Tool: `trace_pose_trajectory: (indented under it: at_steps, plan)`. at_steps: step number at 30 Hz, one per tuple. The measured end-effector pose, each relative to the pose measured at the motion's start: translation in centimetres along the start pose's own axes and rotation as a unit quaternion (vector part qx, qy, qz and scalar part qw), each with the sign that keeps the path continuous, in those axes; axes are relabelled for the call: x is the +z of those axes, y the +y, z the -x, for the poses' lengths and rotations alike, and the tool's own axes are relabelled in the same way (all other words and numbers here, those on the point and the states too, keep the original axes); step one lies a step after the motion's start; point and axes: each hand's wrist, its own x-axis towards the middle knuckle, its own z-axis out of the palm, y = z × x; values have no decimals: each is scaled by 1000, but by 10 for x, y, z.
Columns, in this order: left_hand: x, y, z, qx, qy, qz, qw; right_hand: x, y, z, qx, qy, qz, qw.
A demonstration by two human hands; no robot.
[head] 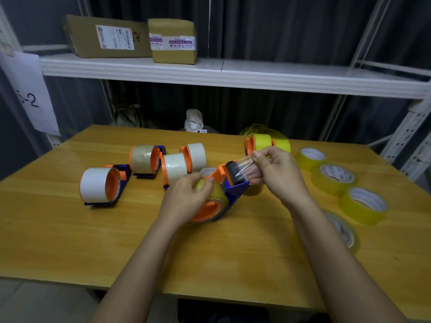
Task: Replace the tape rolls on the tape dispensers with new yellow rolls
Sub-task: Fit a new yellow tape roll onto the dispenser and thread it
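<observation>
A person threads a yellow roll (210,194) into a blue-and-orange dispenser (229,190) at mid-table. The left hand (189,198) curls over the roll, steadying it on its orange hub, while the right hand (277,171) pinches the loose tape end (243,169), drawn taut over the black roller (likely to seat it at the cutter). Four dispensers (102,185) with pale rolls stand to the left, awaiting their turn; one already yellow (261,142) sits behind the right hand. Spare rolls (333,177) line the table's (70,241) right edge, near the rim and within reach. Bare wood lies toward the near edge, giving the arms room. Two boxes (172,40) rest on the shelf (233,75) above.
</observation>
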Motion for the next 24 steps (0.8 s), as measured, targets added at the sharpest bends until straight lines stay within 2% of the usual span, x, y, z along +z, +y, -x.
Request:
trace_pose_trajectory:
  at_steps: [8,11,21,24]
  plan:
    - [-2,-1,2,7,9,22,1000,-2,2,2,8,4,-12,1000]
    - [-3,-3,1,10,14,29,999,-3,4,5,21,-2,-56,998]
    - [-10,-4,-5,-7,-50,52,997,-6,5,9,13,-4,-81,997]
    - [-9,-6,-5,-12,-46,60,997,-6,4,8,19,-4,-81,997]
